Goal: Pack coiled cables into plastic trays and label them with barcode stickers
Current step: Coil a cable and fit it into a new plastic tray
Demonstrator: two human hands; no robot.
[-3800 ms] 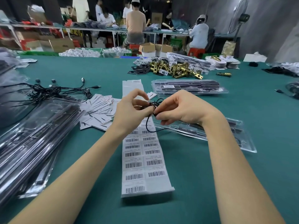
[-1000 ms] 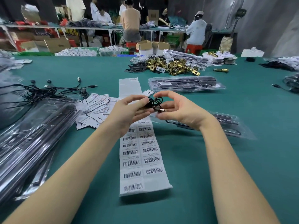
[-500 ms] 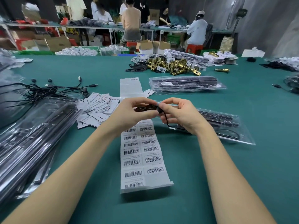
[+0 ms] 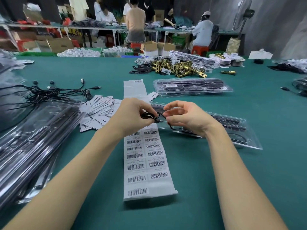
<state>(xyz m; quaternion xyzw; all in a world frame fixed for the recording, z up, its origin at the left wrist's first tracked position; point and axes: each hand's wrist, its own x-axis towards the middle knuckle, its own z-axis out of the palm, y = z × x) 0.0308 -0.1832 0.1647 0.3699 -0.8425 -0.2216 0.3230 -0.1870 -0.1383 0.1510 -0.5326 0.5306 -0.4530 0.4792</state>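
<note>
- Left hand gripped a small black coiled cable between thumb and curled fingers, held above the green table.
- Right hand pinched the cable's loose end near the plug; its upper fingers were curled loosely above, holding nothing.
- Cable tail hung down from the right hand toward the clear plastic tray lying just behind and below both hands.
- That tray already held dark parts and a black cable loop at its near right end.
- Barcode sticker sheet ran lengthwise under the hands, two columns of labels. Small print under each barcode was too small to read reliably.
- Far end of the sheet was mostly peeled backing, one barcode left at the top.
- Pile of printed paper cards sat left of the sheet; text on them was not legible.
- Loose black USB cables were tangled at the far left.
- Stack of clear trays lay on the near left.
- A second filled tray with a white label sat farther back, well apart from the hands.
- Brass-coloured hardware was heaped beyond it.
- People worked at benches in the background.
</note>
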